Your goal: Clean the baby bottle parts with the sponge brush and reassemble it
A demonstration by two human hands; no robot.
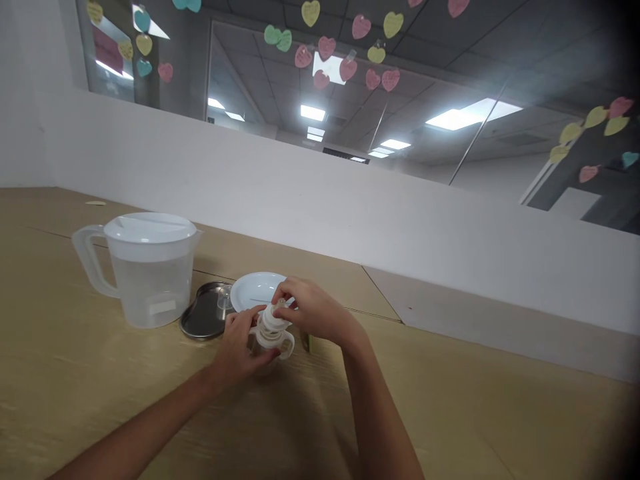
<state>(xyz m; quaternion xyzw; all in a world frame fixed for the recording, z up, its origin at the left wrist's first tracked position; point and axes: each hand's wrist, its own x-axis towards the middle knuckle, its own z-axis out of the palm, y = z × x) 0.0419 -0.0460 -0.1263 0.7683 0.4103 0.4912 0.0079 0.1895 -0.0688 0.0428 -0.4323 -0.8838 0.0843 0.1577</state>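
Observation:
A small clear baby bottle with white handles [273,340] stands on the wooden table [450,413] in front of me. My left hand [240,347] is wrapped round its body from the left. My right hand [313,310] pinches the white cap and nipple part [277,315] on top of the bottle with its fingertips. Just behind my hands lies a white plate [250,290].
A translucent plastic pitcher with a white lid [145,267] stands at the left, holding clear water. A dark metal tray [205,317] with a small clear object on it lies between the pitcher and the plate. A white partition wall [350,213] runs behind the table.

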